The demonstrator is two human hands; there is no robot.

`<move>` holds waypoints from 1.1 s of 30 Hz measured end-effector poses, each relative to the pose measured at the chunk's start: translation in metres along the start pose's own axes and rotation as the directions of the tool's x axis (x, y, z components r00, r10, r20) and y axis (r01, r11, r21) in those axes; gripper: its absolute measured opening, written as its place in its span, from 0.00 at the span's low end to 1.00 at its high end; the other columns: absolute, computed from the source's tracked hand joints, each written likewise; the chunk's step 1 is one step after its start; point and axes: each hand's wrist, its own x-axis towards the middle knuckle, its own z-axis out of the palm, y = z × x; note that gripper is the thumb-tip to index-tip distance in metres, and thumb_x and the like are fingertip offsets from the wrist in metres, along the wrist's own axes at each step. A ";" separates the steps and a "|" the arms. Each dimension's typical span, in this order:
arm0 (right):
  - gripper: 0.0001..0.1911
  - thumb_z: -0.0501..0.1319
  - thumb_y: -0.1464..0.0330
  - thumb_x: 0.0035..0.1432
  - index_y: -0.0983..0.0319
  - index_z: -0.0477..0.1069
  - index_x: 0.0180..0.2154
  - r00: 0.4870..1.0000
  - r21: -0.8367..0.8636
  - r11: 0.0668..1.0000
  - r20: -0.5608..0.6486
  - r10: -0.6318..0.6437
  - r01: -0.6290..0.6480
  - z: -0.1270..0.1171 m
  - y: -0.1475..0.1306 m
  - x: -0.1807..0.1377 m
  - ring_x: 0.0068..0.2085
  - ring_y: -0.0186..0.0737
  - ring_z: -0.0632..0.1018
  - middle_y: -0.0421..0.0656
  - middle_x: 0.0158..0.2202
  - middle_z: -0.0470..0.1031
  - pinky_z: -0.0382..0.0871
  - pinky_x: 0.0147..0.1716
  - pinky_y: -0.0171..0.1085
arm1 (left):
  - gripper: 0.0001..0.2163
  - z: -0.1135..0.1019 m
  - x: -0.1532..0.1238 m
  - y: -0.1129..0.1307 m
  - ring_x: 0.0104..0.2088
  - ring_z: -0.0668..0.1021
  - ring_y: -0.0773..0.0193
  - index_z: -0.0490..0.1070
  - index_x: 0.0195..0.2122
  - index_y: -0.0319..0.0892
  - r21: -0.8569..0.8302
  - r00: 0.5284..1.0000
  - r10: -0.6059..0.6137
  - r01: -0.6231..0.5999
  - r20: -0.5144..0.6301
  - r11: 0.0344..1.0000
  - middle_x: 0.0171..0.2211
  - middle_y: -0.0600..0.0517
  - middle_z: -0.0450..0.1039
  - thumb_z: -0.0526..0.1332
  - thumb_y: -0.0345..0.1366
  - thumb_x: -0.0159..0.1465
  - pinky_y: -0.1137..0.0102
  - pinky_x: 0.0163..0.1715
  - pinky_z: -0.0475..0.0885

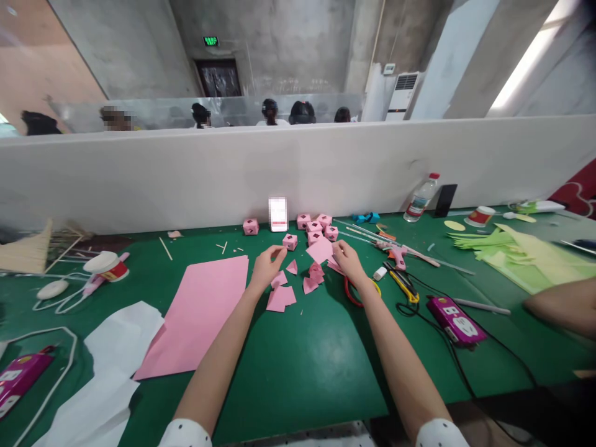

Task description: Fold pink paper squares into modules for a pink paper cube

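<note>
My right hand [348,261] pinches a piece of pink paper [319,251] by its right side, just in front of the pink paper cubes [315,238]. More pink paper shows under that hand. My left hand [269,267] has its fingers drawn together beside a single pink paper cube [290,242] with dark diamond marks. Whether it touches that cube or holds something small, I cannot tell. Between my hands lie pink paper scraps [279,299] and small folded pink pieces [313,279]. Another pink cube [250,226] sits farther left.
A large pink sheet [195,316] and crumpled white paper [112,354] lie left. A phone [278,215] leans on the partition [186,180]. Right are scissors [352,293], a utility knife [404,285], a glue gun [395,253], a purple power strip [456,321], a bottle [421,198] and someone's arm [563,307].
</note>
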 end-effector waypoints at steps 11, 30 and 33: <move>0.23 0.60 0.46 0.55 0.60 0.77 0.34 0.976 0.762 0.612 0.202 0.084 -0.210 0.018 -0.091 0.001 0.35 0.41 0.77 0.43 0.30 0.77 0.70 0.37 0.39 | 0.17 -0.015 -0.010 0.048 0.26 0.77 0.65 0.74 0.36 0.38 -0.404 0.975 -0.161 0.209 0.150 0.891 0.27 0.50 0.76 0.70 0.46 0.52 0.72 0.26 0.75; 0.22 0.75 0.54 0.41 0.61 0.77 0.34 0.854 0.843 0.210 0.517 -0.061 -0.495 0.049 -0.065 -0.002 0.30 0.32 0.75 0.41 0.30 0.77 0.70 0.32 0.32 | 0.29 -0.019 -0.007 0.050 0.22 0.72 0.69 0.66 0.59 0.42 -0.285 0.995 -0.035 0.061 0.095 0.957 0.25 0.55 0.71 0.67 0.42 0.56 0.75 0.23 0.68; 0.21 0.75 0.55 0.40 0.62 0.76 0.32 0.847 0.834 0.231 0.527 -0.065 -0.501 0.048 -0.067 -0.002 0.28 0.31 0.73 0.39 0.28 0.75 0.70 0.31 0.32 | 0.28 -0.019 -0.009 0.050 0.19 0.66 0.71 0.66 0.58 0.45 -0.175 0.997 -0.026 0.039 0.077 0.984 0.21 0.59 0.64 0.67 0.42 0.56 0.76 0.20 0.63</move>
